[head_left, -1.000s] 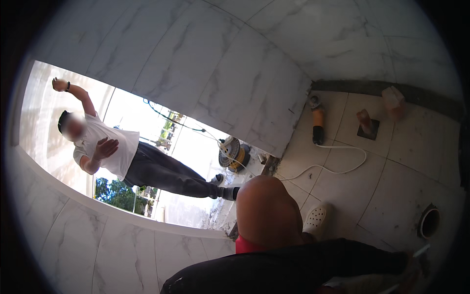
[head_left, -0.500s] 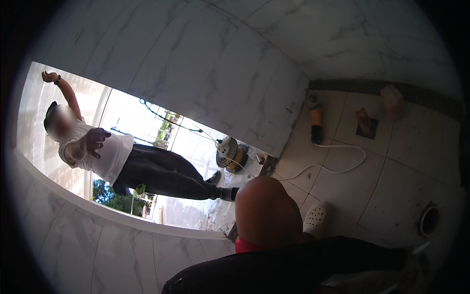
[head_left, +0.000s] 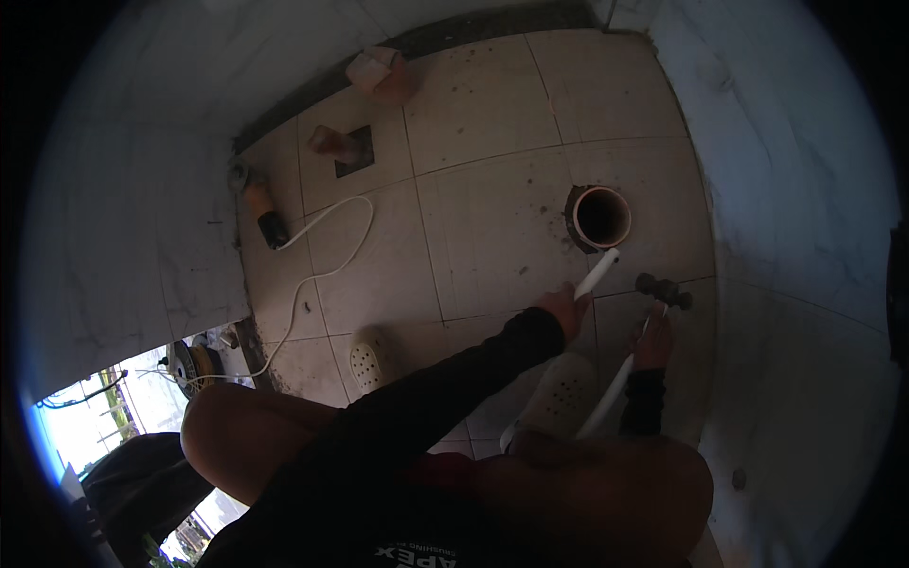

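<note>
My left hand (head_left: 566,310) is closed around a short white tube-like piece (head_left: 598,273). Its far end, with a small dark spot, points at the round pipe opening (head_left: 627,220) in the floor, close to the rim. Beside it on the right, my right hand (head_left: 653,343) grips a hammer (head_left: 663,290) close under its dark metal head. A long white shaft (head_left: 609,396), apparently the hammer's handle, runs back from that hand toward my knee. Broken tile and dark grit surround the pipe's left side.
An orange-and-black angle grinder (head_left: 260,210) lies at the left wall, its white cord (head_left: 365,237) looping to a cable reel (head_left: 192,363) by the doorway. A square floor hole (head_left: 356,156) and a crumpled bag-like thing (head_left: 381,76) are farther off. A person's dark-trousered leg (head_left: 142,478) shows lower left.
My view has swung right and down from the doorway to the floor. The person in the white shirt is mostly out of view. Both my hands now show plainly beside the pipe opening.
</note>
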A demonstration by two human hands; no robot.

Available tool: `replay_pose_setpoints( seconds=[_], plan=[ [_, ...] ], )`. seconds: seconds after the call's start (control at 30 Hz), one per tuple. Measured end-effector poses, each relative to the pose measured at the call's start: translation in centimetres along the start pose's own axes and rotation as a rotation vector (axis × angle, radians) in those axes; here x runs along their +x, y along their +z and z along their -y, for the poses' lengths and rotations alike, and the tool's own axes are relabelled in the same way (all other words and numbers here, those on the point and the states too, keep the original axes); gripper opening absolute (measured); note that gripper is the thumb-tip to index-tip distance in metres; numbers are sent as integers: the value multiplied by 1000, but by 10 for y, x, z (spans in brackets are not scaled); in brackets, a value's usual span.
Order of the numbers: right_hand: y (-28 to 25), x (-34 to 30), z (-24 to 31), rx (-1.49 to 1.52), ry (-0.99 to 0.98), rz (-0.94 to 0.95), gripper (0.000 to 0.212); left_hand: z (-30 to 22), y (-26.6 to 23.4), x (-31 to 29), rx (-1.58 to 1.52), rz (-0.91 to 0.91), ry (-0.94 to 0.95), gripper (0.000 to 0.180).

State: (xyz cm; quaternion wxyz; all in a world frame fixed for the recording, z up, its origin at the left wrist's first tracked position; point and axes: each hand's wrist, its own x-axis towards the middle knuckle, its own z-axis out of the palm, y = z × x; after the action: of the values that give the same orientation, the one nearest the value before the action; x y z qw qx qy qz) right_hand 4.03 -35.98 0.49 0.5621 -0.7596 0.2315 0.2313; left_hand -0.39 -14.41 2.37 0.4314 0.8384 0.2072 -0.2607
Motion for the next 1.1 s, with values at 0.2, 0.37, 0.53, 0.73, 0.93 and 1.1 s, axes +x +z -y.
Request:
replay_pose_setpoints(
  seconds=[0.2,0.37,0.53,0.73,0.93,1.1],
  plan=[
    [11,-14,21,136,69,-19,56,16,-59,-3,205,129,116,56],
    [14,-17,21,140,14,-9,57,40,-88,22,200,-20,121,62],
    [14,-17,21,203,5,31,57,54,-80,43,-203,-97,175,61],
    [16,-17,23,171,6,0,57,41,-70,42,-657,71,-49,59],
    [15,-17,24,129,8,10,57,29,-82,35,-777,201,-171,59],
    [16,-15,22,174,14,37,57,25,-79,37,-748,203,-224,59]
  ],
)
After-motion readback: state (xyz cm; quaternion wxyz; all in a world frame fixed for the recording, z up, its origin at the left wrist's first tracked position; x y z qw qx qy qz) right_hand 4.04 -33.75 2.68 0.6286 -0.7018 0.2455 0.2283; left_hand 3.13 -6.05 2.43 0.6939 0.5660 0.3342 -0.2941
